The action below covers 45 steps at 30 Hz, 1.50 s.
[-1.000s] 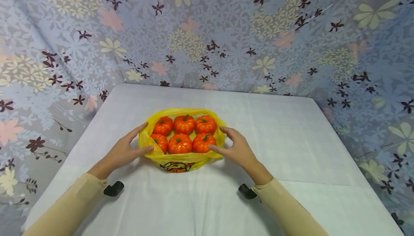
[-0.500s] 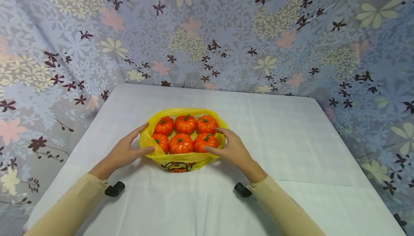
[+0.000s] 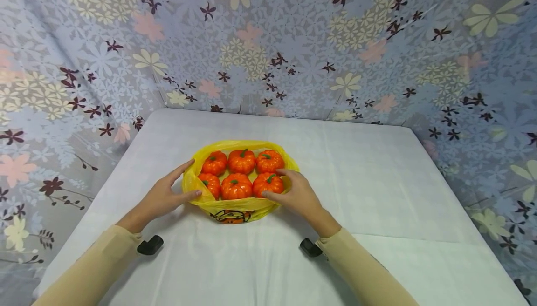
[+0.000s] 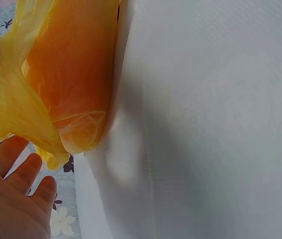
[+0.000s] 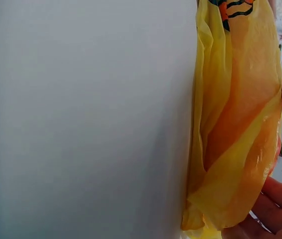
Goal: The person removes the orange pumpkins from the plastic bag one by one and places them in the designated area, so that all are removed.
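A yellow plastic bag (image 3: 235, 208) with a wide mouth lies on the table, several glossy orange pumpkins (image 3: 237, 186) with green stems inside it. At its left side my left hand (image 3: 161, 198) touches the rim, thumb in front and forefinger further back. The left wrist view shows the loose fingers (image 4: 15, 158) of that hand spread beside the bag. My right hand (image 3: 299, 194) reaches over the right rim, thumb and forefinger to either side of the front-right pumpkin (image 3: 268, 183). The bag wall hides part of its fingers (image 5: 275, 204) in the right wrist view.
A white cloth covers the table (image 3: 377, 194), its far edge close to a floral curtain (image 3: 268, 40). A black wrist device (image 3: 150, 245) sits at the left cuff and another black device (image 3: 311, 248) at the right cuff.
My right hand has moved left from the bag's right rim onto the front-right pumpkin, with thumb and forefinger closer together. The left hand, bag and pumpkins stay in place.
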Motion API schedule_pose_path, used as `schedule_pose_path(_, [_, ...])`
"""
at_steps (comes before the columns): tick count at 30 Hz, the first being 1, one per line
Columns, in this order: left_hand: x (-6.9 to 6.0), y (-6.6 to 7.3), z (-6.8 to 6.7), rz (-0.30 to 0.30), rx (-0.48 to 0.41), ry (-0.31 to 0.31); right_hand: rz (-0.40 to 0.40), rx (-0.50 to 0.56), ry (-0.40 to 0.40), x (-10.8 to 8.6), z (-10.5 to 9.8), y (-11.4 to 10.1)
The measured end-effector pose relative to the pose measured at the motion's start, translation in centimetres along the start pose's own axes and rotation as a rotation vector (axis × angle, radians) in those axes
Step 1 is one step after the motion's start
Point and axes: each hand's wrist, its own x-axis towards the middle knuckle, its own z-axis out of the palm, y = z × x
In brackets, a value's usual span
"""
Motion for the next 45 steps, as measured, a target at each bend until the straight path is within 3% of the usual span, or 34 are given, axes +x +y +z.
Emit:
schedule_pose_path(13, [0.0, 0.0, 0.3, 0.023, -0.018, 0.007, 0.016, -0.006, -0.009, 0.0, 0.3, 0.1])
schedule_pose_path(22, [-0.1, 0.2, 0.3, 0.009, -0.012, -0.004, 0.003, 0.003, 0.035, -0.1, 0.6, 0.2])
schedule_pose_path(34, [0.0, 0.2, 0.2, 0.011, 0.006, -0.003, 0.002, 0.177, 0.101, -0.4, -0.4, -1.1])
schedule_pose_path(45, [-0.1, 0.5, -0.2, -0.013, 0.016, -0.003, -0.054, 0.217, 0.167, -0.1, -2.0, -1.6])
